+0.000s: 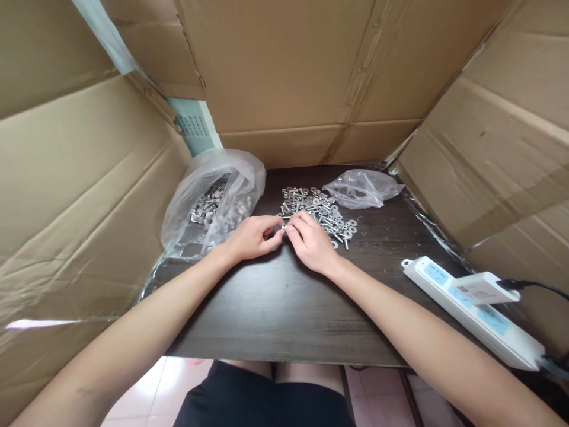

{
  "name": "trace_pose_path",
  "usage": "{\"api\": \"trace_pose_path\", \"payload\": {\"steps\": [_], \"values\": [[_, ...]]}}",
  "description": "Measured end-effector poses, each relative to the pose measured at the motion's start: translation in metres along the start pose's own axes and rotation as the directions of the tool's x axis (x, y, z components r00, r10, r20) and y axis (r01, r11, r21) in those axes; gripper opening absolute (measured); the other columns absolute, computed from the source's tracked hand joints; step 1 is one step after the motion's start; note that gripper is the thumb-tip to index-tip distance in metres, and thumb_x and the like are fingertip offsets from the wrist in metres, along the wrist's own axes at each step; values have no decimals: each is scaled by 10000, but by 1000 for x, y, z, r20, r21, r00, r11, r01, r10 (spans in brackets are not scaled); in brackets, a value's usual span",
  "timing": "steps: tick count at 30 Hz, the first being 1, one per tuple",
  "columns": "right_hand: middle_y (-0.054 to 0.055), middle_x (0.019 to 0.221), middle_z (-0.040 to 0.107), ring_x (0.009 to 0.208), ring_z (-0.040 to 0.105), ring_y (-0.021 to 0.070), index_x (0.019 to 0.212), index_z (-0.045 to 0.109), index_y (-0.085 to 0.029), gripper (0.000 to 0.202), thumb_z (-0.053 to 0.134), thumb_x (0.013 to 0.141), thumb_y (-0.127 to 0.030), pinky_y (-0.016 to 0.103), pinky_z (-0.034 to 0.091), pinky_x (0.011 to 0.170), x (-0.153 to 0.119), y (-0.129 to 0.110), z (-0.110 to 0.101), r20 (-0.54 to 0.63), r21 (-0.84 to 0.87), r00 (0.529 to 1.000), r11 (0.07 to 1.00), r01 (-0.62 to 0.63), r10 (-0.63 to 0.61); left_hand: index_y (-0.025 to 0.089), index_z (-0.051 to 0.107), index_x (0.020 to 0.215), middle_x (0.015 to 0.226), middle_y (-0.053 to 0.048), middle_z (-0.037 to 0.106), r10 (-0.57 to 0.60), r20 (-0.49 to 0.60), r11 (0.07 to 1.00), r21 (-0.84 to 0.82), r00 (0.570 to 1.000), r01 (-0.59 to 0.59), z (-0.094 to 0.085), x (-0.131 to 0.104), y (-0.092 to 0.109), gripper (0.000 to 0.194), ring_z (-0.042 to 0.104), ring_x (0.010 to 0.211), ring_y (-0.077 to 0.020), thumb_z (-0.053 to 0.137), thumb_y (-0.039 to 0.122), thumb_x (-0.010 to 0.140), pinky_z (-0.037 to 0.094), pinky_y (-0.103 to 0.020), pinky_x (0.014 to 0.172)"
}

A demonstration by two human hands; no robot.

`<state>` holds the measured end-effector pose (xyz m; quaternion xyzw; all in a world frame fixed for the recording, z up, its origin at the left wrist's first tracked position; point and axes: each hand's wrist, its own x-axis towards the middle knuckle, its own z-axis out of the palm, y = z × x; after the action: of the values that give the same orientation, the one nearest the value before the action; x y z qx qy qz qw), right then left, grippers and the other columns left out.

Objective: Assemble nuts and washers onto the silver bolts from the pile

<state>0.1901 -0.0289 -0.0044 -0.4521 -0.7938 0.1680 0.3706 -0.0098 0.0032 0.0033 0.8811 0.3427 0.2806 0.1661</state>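
My left hand (258, 237) and my right hand (310, 240) meet fingertip to fingertip above the middle of the table. Between them shows a small silver metal fastener (283, 228), pinched by the thumb and index finger of each hand. Most of it is covered by the fingers, so I cannot tell whether it is a bolt, a nut or both together. Just beyond my right hand lies a loose pile of bolts, nuts and washers (326, 218), partly hidden by that hand. Left of my left hand stands a clear plastic bag (240, 163) with assembled-looking metal fasteners (207, 207) in it.
A second clear plastic bag (364, 188) lies flattened at the back right. Along the right side is a white power strip (471, 314) with a white adapter (482, 289) and black cable. Cardboard walls (293, 71) enclose the dark wooden table (267, 314) at the back and both sides.
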Motion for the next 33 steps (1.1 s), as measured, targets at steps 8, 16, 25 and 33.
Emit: {"api": "trace_pose_path", "payload": {"steps": [8, 16, 25, 33], "values": [[71, 1005, 590, 909, 592, 234, 911, 512, -234, 114, 450, 993, -283, 396, 468, 831, -1, -2, -2, -19, 8, 999, 999, -47, 47, 163, 678, 940, 597, 49, 474, -10, 3, 1000, -11, 1000, 10, 1, 0, -1, 199, 434, 555, -111, 553, 318, 930, 328, -243, 592], [81, 1043, 588, 891, 587, 232, 984, 530, -227, 87, 532, 897, -225, 386, 483, 805, -1, -1, 0, -51, 5, 999, 1000, -13, 13, 164, 666, 918, 582, 53, 462, -13, -3, 1000, -4, 1000, 13, 0, 0, 0, 210, 424, 544, -109, 545, 335, 935, 323, -240, 581], [96, 1059, 597, 992, 604, 254, 951, 568, -227, 181, 409, 1024, -277, 427, 488, 905, 0, -1, 0, -60, 29, 998, 999, -29, 30, 162, 669, 936, 593, 50, 472, -16, 1, 1000, -6, 1000, 16, 0, 0, 1, 216, 426, 549, -110, 536, 332, 936, 320, -241, 586], [79, 1046, 569, 867, 576, 230, 1059, 489, -226, 230, 553, 840, -197, 382, 482, 774, -2, -2, 0, -72, 23, 997, 1000, -10, 11, 160, 676, 971, 584, 54, 471, -32, -10, 999, -8, 999, 31, 0, -1, 0, 221, 425, 543, -110, 536, 329, 940, 320, -240, 584]]}}
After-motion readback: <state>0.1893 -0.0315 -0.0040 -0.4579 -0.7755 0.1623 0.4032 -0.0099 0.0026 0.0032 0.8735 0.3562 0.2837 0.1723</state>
